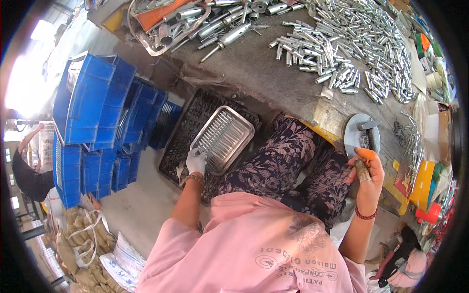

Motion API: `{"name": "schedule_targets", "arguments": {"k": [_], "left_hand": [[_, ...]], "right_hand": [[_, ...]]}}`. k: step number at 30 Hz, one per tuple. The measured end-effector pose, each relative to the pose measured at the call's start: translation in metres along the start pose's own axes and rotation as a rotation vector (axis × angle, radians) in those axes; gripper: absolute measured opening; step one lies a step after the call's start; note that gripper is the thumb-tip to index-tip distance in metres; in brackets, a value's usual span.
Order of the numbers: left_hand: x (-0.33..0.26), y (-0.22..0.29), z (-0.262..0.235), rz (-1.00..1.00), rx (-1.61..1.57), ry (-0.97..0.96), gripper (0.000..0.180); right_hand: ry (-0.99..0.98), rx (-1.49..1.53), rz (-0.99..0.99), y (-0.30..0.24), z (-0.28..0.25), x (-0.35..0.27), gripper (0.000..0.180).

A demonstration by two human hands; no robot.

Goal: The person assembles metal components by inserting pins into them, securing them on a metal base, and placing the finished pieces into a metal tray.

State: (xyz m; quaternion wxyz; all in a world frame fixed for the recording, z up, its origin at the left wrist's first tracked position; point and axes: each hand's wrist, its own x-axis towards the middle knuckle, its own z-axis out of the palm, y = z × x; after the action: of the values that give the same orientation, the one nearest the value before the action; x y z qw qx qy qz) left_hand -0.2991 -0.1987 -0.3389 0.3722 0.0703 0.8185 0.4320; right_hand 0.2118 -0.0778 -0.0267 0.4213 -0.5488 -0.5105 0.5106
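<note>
My left hand (196, 162), in a white glove, is closed over the near left rim of a shiny metal tray (250, 131). Bright parallel tubes or ridges fill the tray; I cannot tell which. A black plastic crate (171, 158) supports it to the left of my knees. On the right, my right hand (366, 171) is raised with curled fingers, an orange cover on one and a greyish wrap on another. Its fingertips come close to a round grey metal plate (352, 134) with a bar across it. Whatever those fingers pinch, if anything, is too small to make out.
Metal tubes (351, 44) lie heaped across the workbench (254, 63). At its far left a metal-rimmed tray (133, 24) holds larger cylinders. Blue bins (93, 105) are stacked on my left, above filled sacks (122, 261). Another person (29, 171) stands at the far left.
</note>
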Motion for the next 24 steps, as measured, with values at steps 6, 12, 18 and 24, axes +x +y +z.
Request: {"name": "schedule_targets", "arguments": {"k": [6,12,18,24], "left_hand": [[-0.001,0.014,0.015,0.017,0.114,0.034,0.048],[0.0,0.03,0.015,-0.011,0.033,0.015,0.032],[-0.04,0.137,0.023,0.401,0.081,0.1,0.027],[-0.175,0.308,0.084,0.837,-0.017,-0.293,0.014]], "right_hand": [[0.018,0.008,-0.011,0.006,-0.002,0.001,0.031],[0.039,0.026,-0.039,0.004,-0.006,0.001,0.028],[0.042,0.088,0.068,-0.005,-0.001,-0.002,0.022],[-0.022,0.162,0.103,-0.011,0.011,-0.006,0.028]]}}
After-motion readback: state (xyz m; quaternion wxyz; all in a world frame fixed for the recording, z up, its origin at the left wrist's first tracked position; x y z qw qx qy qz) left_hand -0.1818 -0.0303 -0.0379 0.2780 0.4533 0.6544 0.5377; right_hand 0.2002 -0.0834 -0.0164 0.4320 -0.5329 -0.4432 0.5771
